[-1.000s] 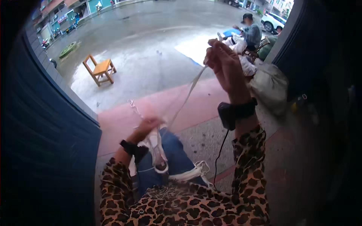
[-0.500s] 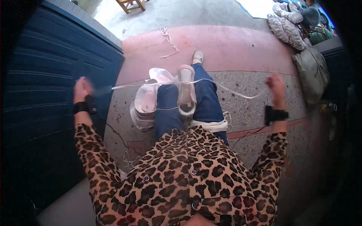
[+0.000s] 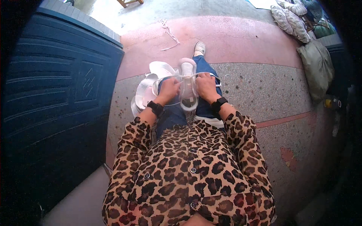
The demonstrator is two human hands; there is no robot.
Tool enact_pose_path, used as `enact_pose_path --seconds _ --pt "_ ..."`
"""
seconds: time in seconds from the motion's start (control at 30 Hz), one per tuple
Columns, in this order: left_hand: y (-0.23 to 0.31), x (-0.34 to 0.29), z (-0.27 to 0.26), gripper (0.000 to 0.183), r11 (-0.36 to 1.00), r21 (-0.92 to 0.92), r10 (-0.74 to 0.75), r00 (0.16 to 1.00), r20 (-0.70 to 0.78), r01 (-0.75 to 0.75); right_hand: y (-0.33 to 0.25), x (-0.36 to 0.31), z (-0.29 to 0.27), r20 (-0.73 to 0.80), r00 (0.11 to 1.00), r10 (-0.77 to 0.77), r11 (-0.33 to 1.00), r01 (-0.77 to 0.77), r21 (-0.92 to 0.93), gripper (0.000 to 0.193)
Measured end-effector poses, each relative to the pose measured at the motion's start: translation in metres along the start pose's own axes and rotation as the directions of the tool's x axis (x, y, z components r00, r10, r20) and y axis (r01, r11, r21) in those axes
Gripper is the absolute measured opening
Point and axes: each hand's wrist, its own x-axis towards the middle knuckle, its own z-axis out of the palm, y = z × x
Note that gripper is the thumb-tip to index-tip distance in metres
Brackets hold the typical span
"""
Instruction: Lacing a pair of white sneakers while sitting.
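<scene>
A pale pink and white shoe (image 3: 187, 90) rests lengthwise over my lap, its toe pointing away from me. Across its front runs a white shoelace (image 3: 185, 77). My left hand (image 3: 169, 91) is closed at the shoe's left side, pinching one length of the lace. On the opposite side my right hand (image 3: 207, 88) has its fingers curled round the other length, close against the shoe. The fingertips of both hands are partly hidden. Several white and pink shoe pieces (image 3: 145, 90) are piled beside my left leg.
A white bundle of laces (image 3: 212, 122) lies over my right thigh. Loose white laces (image 3: 169, 34) lie on the pink floor ahead. A dark blue panelled door (image 3: 64, 79) stands at the left. Full sacks (image 3: 316, 69) are at the right, near a wooden stool leg (image 3: 130, 3) farther off.
Both hands have come inward from wide apart to the shoe's two sides. The lace, stretched out wide before, is now drawn in close across the shoe.
</scene>
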Motion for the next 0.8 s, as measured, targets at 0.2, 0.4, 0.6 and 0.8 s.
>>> enact_pose_path --seconds 0.2,0.4,0.6,0.8 --pt "-0.016 0.007 0.011 0.027 0.942 0.284 0.229 0.961 -0.156 -0.178 -0.001 0.002 0.007 0.041 0.999 0.008 1.000 -0.006 -0.028 0.015" --pt "-0.027 0.021 0.020 0.026 0.848 0.428 0.402 0.905 -0.138 -0.311 0.005 0.006 0.008 0.047 0.992 -0.118 0.989 0.121 -0.086 0.012" --pt "-0.021 0.024 0.016 0.026 0.832 0.424 0.433 0.896 -0.097 -0.357 0.002 0.009 0.018 0.030 0.971 -0.237 0.952 0.239 -0.193 0.008" --pt "-0.026 0.036 0.022 0.029 0.946 0.278 0.194 0.979 -0.068 -0.168 0.005 0.007 0.022 0.028 0.982 -0.187 0.969 0.189 -0.161 0.007"
